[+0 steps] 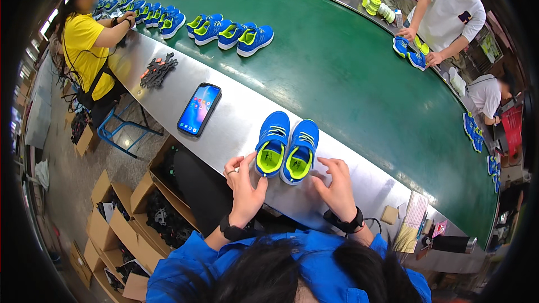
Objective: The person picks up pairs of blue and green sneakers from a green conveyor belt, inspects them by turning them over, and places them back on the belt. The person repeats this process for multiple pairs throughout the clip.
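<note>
A pair of blue sneakers with lime-green linings stands side by side on the metal ledge, toes pointing away from me: the left sneaker and the right sneaker. My left hand is at the heel of the left sneaker, thumb and fingers apart; whether the fingertips touch it I cannot tell. On the other side, my right hand is open with fingers curved, a small gap away from the right sneaker's heel. A black band circles each wrist, and a ring is on my left hand.
A phone with a lit screen and a pile of dark clips lie left on the ledge. More sneakers line the green belt. Cardboard boxes stand lower left. Co-workers work around the belt.
</note>
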Demonstrator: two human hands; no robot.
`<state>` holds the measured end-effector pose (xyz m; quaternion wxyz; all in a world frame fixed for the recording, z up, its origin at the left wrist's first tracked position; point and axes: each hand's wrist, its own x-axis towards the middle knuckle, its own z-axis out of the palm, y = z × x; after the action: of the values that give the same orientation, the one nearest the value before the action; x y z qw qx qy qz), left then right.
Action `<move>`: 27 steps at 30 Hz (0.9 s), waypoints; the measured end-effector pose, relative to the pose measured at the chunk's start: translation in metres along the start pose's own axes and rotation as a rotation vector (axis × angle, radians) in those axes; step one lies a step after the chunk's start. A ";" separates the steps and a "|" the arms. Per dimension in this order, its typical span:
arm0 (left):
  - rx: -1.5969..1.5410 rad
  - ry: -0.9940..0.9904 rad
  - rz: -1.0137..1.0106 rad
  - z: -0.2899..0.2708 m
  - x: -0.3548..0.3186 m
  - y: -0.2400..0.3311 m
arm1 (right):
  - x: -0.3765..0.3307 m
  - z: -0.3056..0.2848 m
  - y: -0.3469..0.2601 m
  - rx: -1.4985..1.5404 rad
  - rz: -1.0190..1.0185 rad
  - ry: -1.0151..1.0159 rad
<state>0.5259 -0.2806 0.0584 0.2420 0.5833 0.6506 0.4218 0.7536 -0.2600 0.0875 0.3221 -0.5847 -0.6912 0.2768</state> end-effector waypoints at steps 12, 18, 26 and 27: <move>-0.670 0.134 -0.227 0.000 0.081 -0.030 | 0.029 0.058 -0.057 -0.588 -0.391 -0.132; -0.723 0.261 -0.279 0.009 0.088 -0.057 | 0.058 0.034 -0.068 -0.418 -0.354 -0.257; -0.601 0.150 -0.191 0.011 0.093 -0.066 | 0.147 -0.033 -0.108 -0.356 -0.266 -0.116; -0.602 0.148 -0.185 0.011 0.093 -0.067 | 0.150 -0.035 -0.110 -0.371 -0.269 -0.053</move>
<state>0.4784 -0.1862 0.0134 0.3930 0.3917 0.5626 0.6129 0.6944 -0.1300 0.2115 0.2249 -0.5291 -0.8101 0.1150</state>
